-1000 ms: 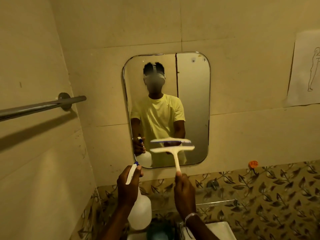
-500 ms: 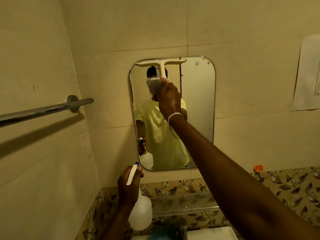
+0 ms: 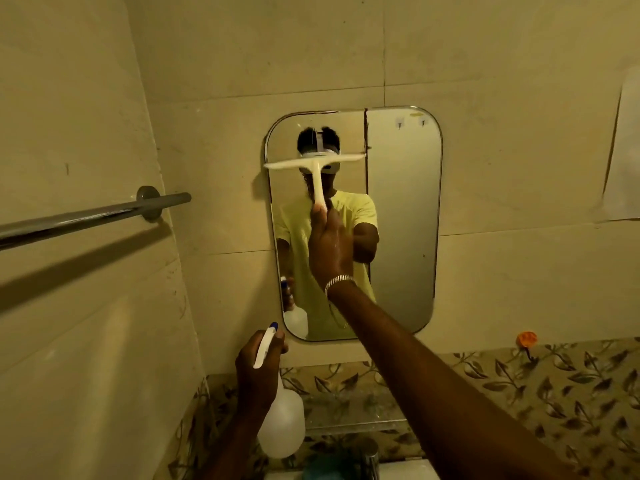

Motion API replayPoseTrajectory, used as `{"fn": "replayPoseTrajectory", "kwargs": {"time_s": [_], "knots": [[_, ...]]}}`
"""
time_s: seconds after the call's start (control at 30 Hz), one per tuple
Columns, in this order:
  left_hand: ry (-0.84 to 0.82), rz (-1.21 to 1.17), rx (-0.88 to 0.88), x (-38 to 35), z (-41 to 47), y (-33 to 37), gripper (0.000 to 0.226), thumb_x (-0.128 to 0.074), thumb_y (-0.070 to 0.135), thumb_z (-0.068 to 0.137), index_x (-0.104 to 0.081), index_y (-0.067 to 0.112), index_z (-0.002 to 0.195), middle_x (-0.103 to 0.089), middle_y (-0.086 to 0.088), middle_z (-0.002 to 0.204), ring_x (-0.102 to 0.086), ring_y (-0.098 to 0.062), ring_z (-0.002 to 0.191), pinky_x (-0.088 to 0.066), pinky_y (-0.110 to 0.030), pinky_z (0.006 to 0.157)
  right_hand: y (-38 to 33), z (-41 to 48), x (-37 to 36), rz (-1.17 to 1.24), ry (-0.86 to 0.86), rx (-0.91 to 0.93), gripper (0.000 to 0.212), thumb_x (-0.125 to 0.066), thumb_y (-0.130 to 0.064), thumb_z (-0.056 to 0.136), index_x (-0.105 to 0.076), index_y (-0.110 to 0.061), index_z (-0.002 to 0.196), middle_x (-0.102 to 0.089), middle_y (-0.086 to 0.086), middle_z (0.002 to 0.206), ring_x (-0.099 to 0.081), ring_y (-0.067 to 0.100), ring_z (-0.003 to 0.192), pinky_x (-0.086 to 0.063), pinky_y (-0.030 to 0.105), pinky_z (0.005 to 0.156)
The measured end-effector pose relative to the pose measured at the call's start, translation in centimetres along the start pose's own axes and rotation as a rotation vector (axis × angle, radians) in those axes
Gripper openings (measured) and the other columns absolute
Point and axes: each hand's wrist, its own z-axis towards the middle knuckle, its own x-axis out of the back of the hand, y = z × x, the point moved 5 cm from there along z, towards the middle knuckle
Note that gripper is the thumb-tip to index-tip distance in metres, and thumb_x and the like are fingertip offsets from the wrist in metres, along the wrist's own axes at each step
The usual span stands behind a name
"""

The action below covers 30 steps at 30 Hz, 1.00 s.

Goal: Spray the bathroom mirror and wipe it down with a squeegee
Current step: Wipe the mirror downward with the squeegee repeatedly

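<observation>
Down from the mirror [image 3: 403, 220] top slid the squeegee [image 3: 313, 164], gripped by the right hand [image 3: 329, 247], suggesting a first wiping stroke underway, while the left hand [image 3: 256, 372] held the spray bottle [image 3: 280, 427].

Towel rail [image 3: 86, 216] and paper sheet [image 3: 623, 150] cut by edges; squeegee [image 3: 315, 164] blade motion-blurred

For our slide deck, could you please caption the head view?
Right hand draws squeegee across mirror; left hand holds spray bottle.
</observation>
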Motion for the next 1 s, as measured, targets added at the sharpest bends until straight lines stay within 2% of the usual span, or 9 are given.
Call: {"fn": "replayPoseTrajectory", "kwargs": {"time_s": [0.07,0.13,0.33,0.5,0.57,0.63,0.73,0.83,1.0], "knots": [[-0.001,0.012,-0.015,0.0,-0.1,-0.1,0.022,-0.062,0.019,0.099,-0.069,0.033,0.084,-0.074,0.001,0.075,-0.072,-0.019,0.075,-0.062,-0.054,0.072,3.4,-3.8,-0.6,0.034,-0.027,-0.051,0.035,-0.040,-0.038,0.109,-0.061,-0.010,0.114,-0.061,0.006,0.072,-0.055,0.001,0.048,-0.034,0.011,0.038],[-0.004,0.010,-0.047,0.1,-0.3,0.2,0.020,-0.062,0.021,0.099,-0.069,0.030,0.084,-0.074,-0.003,0.076,-0.072,-0.021,0.076,-0.062,-0.051,0.072,6.9,-7.7,-0.9,0.050,-0.041,-0.108,0.034,-0.040,-0.043,0.108,-0.060,-0.016,0.103,-0.053,-0.006,0.063,-0.053,-0.002,0.045,-0.036,0.012,0.037],[0.000,0.050,-0.075,1.1,-1.0,0.1,0.012,-0.062,0.012,0.098,-0.072,0.015,0.091,-0.075,-0.002,0.077,-0.073,-0.016,0.073,-0.062,-0.037,0.069,15.8,-19.0,-0.9,-0.012,-0.092,-0.368,0.044,-0.033,-0.062,0.094,-0.060,-0.028,0.096,-0.057,-0.004,0.063,-0.054,0.003,0.050,-0.041,0.016,0.043],[0.034,0.073,-0.060,2.4,-1.8,-0.6,0.010,-0.065,0.010,0.095,-0.073,0.008,0.089,-0.074,-0.004,0.075,-0.072,-0.015,0.072,-0.061,-0.035,0.069,21.5,-26.5,0.2,-0.091,-0.176,-0.721,0.032,-0.037,-0.046,0.107,-0.062,-0.025,0.103,-0.068,0.002,0.092,-0.067,0.018,0.087,-0.059,0.036,0.079],[0.032,0.063,-0.029,2.6,-2.2,-1.3,0.012,-0.064,0.013,0.096,-0.074,0.007,0.090,-0.074,-0.006,0.077,-0.072,-0.017,0.073,-0.061,-0.035,0.071,22.2,-27.3,1.1,-0.103,-0.164,-0.751,0.039,-0.038,-0.044,0.108,-0.066,-0.017,0.107,-0.071,0.010,0.101,-0.067,0.026,0.098,-0.056,0.040,0.093],[0.017,0.055,-0.020,2.7,-2.4,-1.6,0.014,-0.063,0.014,0.096,-0.073,0.008,0.090,-0.074,-0.004,0.077,-0.072,-0.013,0.073,-0.061,-0.033,0.071,22.3,-27.3,1.9,-0.129,-0.157,-0.703,0.040,-0.038,-0.043,0.107,-0.068,-0.016,0.111,-0.073,0.011,0.104,-0.067,0.026,0.100,-0.054,0.039,0.095],[-0.002,0.059,-0.030,2.2,-2.4,-1.7,0.013,-0.062,0.014,0.097,-0.073,0.011,0.090,-0.074,-0.002,0.077,-0.072,-0.012,0.074,-0.060,-0.030,0.069,21.9,-26.8,2.9,-0.111,-0.146,-0.641,0.042,-0.037,-0.054,0.100,-0.067,-0.025,0.097,-0.070,0.000,0.081,-0.068,0.015,0.079,-0.059,0.036,0.075],[-0.018,0.038,-0.058,1.4,-2.4,-0.8,0.012,-0.062,0.016,0.097,-0.070,0.020,0.089,-0.072,0.005,0.077,-0.071,-0.009,0.075,-0.057,-0.016,0.066,21.3,-26.0,4.1,-0.109,-0.117,-0.567,0.047,-0.034,-0.067,0.091,-0.064,-0.031,0.086,-0.063,-0.002,0.064,-0.062,0.006,0.058,-0.047,0.019,0.049],[-0.065,0.010,-0.091,-0.1,-2.5,0.6,0.013,-0.061,0.018,0.099,-0.071,0.013,0.092,-0.072,0.007,0.080,-0.070,-0.002,0.081,-0.052,-0.006,0.067,20.3,-24.4,6.0,-0.082,-0.072,-0.409,0.038,-0.038,-0.061,0.094,-0.061,-0.031,0.086,-0.056,0.000,0.064,-0.054,0.002,0.056,-0.041,0.018,0.046]]}}
